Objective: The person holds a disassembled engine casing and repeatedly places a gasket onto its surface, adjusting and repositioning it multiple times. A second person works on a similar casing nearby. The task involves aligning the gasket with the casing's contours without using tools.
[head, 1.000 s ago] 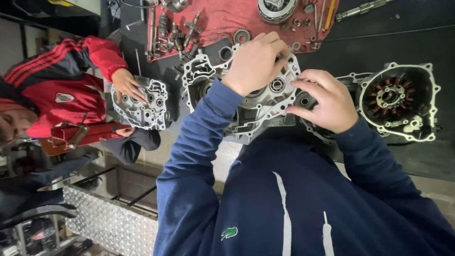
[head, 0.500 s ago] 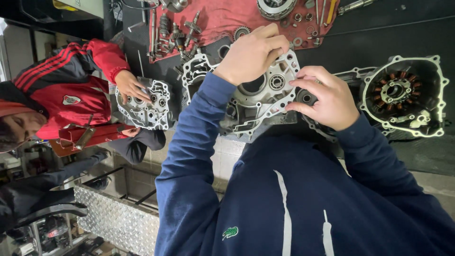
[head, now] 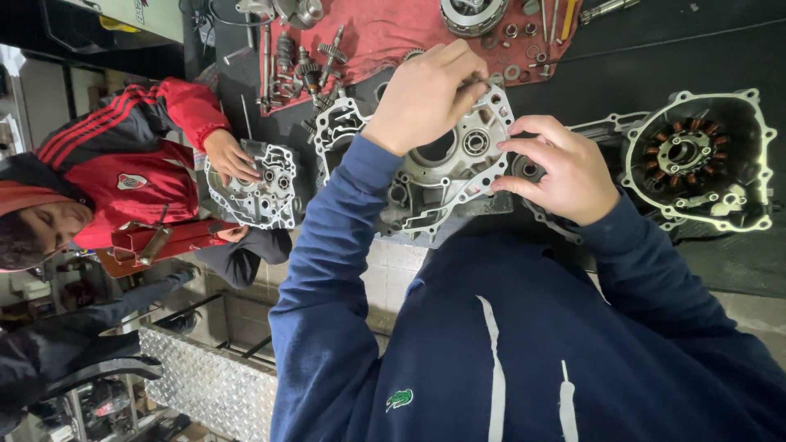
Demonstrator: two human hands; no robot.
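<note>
Crankcase half: grey cast-aluminium engine case (head: 446,176) lies on the dark counter (head: 655,57), just at the near edge, in front of the person's chest
Left hand: left hand (head: 426,94) sits on the case's 12 o'clock side, fingers curled shut in a pinch grip at the rim by a bearing bore; whether a small part is between the fingertips, I cannot tell
Right hand: right hand (head: 561,168) at the case's 3 o'clock side, fingers half closed, fingertips pressing the case rim to steady it
Step in hand: judged as fitting or working a small piece at the case rim while the other hand braces
Next move: likely calls for a steady case and fine fingertip pressure at the same spot
Nearby: stator cover (head: 696,160) well off at 3 o'clock; red cloth (head: 385,33) with gear shafts (head: 315,65) at 12 o'clock
Co-worker: a person in a red jacket at 9 o'clock, a hand (head: 232,155) on a second case half (head: 258,188)
</note>
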